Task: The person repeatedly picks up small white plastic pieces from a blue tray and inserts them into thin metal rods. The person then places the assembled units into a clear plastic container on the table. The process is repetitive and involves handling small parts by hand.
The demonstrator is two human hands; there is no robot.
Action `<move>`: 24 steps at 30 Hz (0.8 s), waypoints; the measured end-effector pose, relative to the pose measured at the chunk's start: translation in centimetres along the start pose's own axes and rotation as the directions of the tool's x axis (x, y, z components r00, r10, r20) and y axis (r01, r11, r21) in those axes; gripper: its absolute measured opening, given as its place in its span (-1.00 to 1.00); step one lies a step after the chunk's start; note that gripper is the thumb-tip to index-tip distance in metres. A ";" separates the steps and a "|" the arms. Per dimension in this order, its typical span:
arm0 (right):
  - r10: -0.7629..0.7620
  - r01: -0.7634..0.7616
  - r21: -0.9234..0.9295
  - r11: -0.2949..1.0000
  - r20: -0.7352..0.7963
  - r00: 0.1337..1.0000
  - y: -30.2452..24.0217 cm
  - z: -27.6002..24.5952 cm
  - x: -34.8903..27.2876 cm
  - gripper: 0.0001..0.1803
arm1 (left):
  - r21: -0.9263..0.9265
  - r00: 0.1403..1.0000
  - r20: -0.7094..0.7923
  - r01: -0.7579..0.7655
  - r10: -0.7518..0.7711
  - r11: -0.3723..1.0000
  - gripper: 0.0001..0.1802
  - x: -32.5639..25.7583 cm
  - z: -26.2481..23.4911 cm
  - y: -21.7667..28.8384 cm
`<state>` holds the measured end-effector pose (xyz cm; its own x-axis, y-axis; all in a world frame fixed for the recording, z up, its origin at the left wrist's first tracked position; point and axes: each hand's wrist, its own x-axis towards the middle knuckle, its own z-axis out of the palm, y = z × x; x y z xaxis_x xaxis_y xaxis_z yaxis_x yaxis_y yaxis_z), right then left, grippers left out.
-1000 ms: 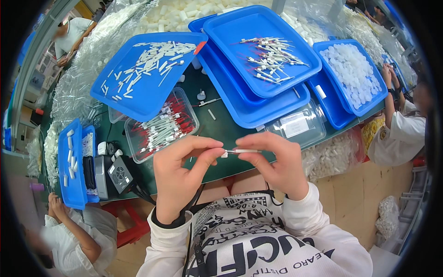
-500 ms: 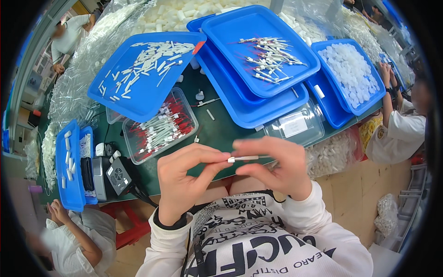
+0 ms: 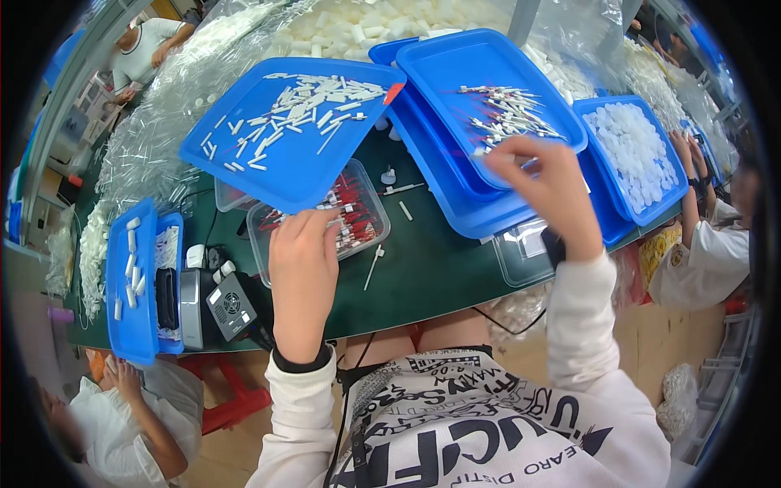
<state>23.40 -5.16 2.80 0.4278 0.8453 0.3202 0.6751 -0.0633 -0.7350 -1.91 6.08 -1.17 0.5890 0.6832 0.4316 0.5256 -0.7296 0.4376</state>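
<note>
Hard to make out: fingertips of the left hand [image 3: 303, 268], hidden over the rim of the clear plastic box of red-tipped white sticks [image 3: 342, 213] at frame centre, so impossible to tell whether clenched on a stick or merely resting there. Partly covered too, that box, by the tilted blue plastic tray of loose white tubes [image 3: 281, 138] in the upper left of the frame. Also unclear: whether the right hand [image 3: 553, 189] pinches anything; fingers curled downward, tips at the near edge of the blue plastic tray of thin red-and-white sticks [image 3: 488, 93] in the upper centre, touching or just above the sticks there. Beneath that tray, a second blue tray, mostly hidden. Cut off by the dark fisheye rim: a co-worker's sleeve [image 3: 708, 260] at the right edge and another person at the lower left. To the right, a blue plastic tray of small white caps [image 3: 630, 154], its far corner bent by the lens. On the dark green desk [image 3: 423, 276], between the hands, one single white stick [image 3: 373, 267] lying loose, apart from both hands. At the left edge, a narrow blue tray with white pieces [image 3: 134, 285], beside a small grey device [image 3: 230, 305].
</note>
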 end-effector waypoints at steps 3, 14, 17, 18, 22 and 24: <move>0.012 0.001 -0.372 0.928 0.033 0.999 3.1 -1.6 4.0 -0.77 | 0.125 0.996 -0.008 -0.085 0.086 0.989 -0.76 0.0 1.5 -1.1; -0.379 0.479 -0.219 0.850 0.377 0.845 -4.8 11.3 11.7 -0.82 | 0.219 1.000 -0.004 -0.021 0.022 0.975 -0.86 -0.6 2.1 -1.4; -0.265 0.421 -0.314 0.851 0.436 0.860 -3.3 16.5 14.1 -0.84 | 0.180 0.998 -0.066 -0.009 0.022 0.984 -0.93 -0.6 2.2 -1.2; -0.271 0.430 -0.342 0.836 0.424 0.864 -3.3 16.8 14.3 -0.83 | 0.169 0.996 -0.084 -0.017 0.031 0.985 -0.94 -0.8 2.2 -1.3; -0.290 0.441 -0.415 0.796 0.379 0.879 -3.2 16.9 14.4 -0.82 | 0.086 0.976 -0.203 -0.057 0.073 0.995 -0.92 -0.7 1.4 -1.6; -0.293 0.441 -0.433 0.786 0.368 0.882 -2.9 16.7 14.3 -0.85 | 0.014 0.965 -0.255 -0.052 0.054 0.999 -0.90 -0.4 1.1 -1.5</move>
<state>17.50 15.93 -0.46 -0.0414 0.9598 0.2777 0.9797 0.0935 -0.1771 -2.27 6.84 -2.84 0.4401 0.6280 0.6418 0.5025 -0.7646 0.4036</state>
